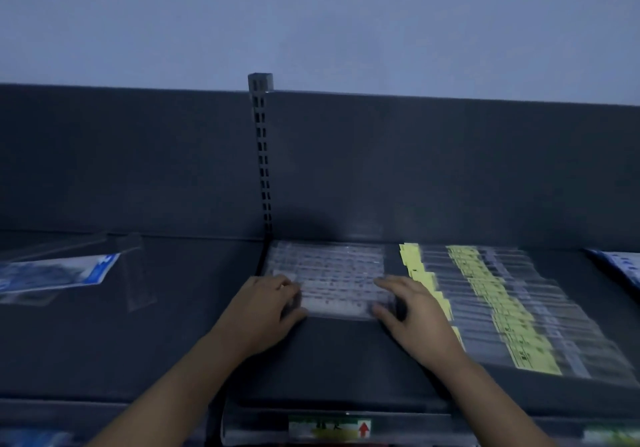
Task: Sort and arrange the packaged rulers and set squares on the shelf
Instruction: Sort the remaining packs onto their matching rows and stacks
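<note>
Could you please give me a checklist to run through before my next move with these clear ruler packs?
1. Left hand grips the left end of the clear ruler packs: ok.
2. Right hand grips the right end: ok.
3. Packs squared evenly: cannot tell, blurred.
4. Gap from the yellow-labelled packs: ok at the back; hidden by the hand in front.
5. Bare shelf in front of the row: ok.
</note>
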The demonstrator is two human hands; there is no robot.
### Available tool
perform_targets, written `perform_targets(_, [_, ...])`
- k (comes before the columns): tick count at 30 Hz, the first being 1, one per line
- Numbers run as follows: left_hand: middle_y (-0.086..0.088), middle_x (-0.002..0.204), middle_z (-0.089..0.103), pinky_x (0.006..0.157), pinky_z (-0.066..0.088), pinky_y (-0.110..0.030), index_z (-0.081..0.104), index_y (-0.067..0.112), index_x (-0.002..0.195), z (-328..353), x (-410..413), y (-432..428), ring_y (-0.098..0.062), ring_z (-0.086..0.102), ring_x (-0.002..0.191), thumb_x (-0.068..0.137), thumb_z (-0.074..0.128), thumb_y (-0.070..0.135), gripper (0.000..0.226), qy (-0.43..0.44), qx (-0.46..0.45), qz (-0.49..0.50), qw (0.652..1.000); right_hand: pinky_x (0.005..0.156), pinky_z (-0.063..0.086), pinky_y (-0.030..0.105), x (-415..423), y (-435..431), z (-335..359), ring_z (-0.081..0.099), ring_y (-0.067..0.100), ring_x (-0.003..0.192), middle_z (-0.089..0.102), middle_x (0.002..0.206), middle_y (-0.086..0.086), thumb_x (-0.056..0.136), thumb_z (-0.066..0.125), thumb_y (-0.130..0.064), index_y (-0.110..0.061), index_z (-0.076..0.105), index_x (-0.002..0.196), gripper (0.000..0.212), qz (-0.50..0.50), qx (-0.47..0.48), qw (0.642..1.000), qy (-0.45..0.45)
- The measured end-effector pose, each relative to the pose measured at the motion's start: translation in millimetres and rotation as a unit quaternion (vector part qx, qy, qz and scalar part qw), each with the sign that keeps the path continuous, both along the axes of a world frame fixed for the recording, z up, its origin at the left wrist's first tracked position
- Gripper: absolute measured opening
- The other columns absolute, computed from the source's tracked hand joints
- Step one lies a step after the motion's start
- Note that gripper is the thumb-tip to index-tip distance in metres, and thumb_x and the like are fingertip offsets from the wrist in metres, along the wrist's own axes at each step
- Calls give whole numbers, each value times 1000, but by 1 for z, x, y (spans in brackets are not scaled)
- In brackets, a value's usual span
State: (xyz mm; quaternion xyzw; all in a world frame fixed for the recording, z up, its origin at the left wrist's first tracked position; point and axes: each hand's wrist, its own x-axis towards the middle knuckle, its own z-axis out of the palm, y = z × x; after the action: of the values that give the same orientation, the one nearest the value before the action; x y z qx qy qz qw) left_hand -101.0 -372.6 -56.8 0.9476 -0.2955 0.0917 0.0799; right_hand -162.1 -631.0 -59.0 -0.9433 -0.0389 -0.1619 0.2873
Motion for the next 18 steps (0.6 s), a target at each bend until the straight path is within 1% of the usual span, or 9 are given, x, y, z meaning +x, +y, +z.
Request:
perform_targets(5, [8,139,50,101,29,-26,45,24,142,10,-2,21,-12,47,123,94,34,63,62,-24,-10,49,998,95,34,10,6,19,13,50,4,118,57,127,-14,88,65,-35,-25,58,128,41,31,4,999,3])
perform_targets(10, [7,146,44,107,27,-30,36,23,146,25,5,70,-13,41,130,88,21,71,77,-39,35,102,993,96,37,17,23,65,31,51,8,119,58,127,-9,90,62,-38,-23,60,125,39,62,-9,998,-4])
perform_targets(12, [5,145,45,108,27,-31,38,21,146,30,13,97,-14,42,130,89,26,70,76,-49,35,117,991,95,39,17,31,91,35,53,8,116,60,123,-8,90,62,-34,-21,62,121,34,74,-17,997,-20])
perform_targets(15, [4,141,49,107,28,-33,42,19,143,32,30,144,-16,44,128,90,33,68,72,-52,33,141,988,88,46,22,43,139,40,60,10,103,65,108,-8,88,65,-26,-19,68,107,20,80,7,994,-77])
perform_targets(17, [5,142,48,106,27,-33,41,21,143,29,44,184,-16,43,129,90,33,68,71,-45,47,159,985,84,47,22,54,182,39,61,10,95,65,100,-7,86,67,-23,-17,70,100,15,90,14,991,-103])
perform_targets(18, [5,142,48,106,27,-33,41,21,142,27,51,206,-16,43,130,90,33,67,70,-40,56,163,984,84,47,22,62,204,35,61,10,94,65,99,-8,86,68,-22,-17,70,99,15,96,17,990,-106])
